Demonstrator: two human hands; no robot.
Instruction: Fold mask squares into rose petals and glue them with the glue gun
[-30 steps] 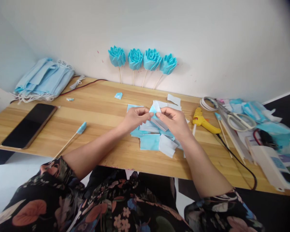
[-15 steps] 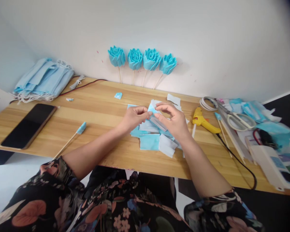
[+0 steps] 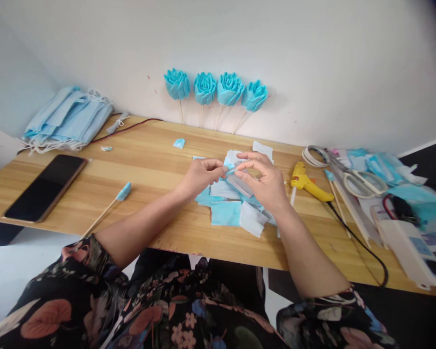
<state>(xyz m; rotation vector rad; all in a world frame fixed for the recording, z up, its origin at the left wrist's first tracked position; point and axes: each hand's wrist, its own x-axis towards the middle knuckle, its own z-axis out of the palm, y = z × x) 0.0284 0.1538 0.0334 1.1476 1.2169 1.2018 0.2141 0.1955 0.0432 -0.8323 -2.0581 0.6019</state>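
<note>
Between my two hands, over a pile of cut mask-fabric pieces, is a small blue piece of mask fabric. My left hand pinches its left end between thumb and fingertips. On the other end, the thumb and index finger of my right hand are closed, while its other fingers curve above. The piece looks narrow and folded or rolled; its ends are hidden by my fingertips. Blue and white squares of fabric lie loosely beneath both hands.
Several blue fabric roses on sticks lean against the wall. A phone, a mask stack and a blue-tipped stick lie left. Rightward are a yellow glue gun, scissors, a tape roll and fabric scraps.
The piece between my fingertips now looks narrower, and my right thumb and index finger have come together on it. My hands stay over the pile; the view has shifted slightly.
</note>
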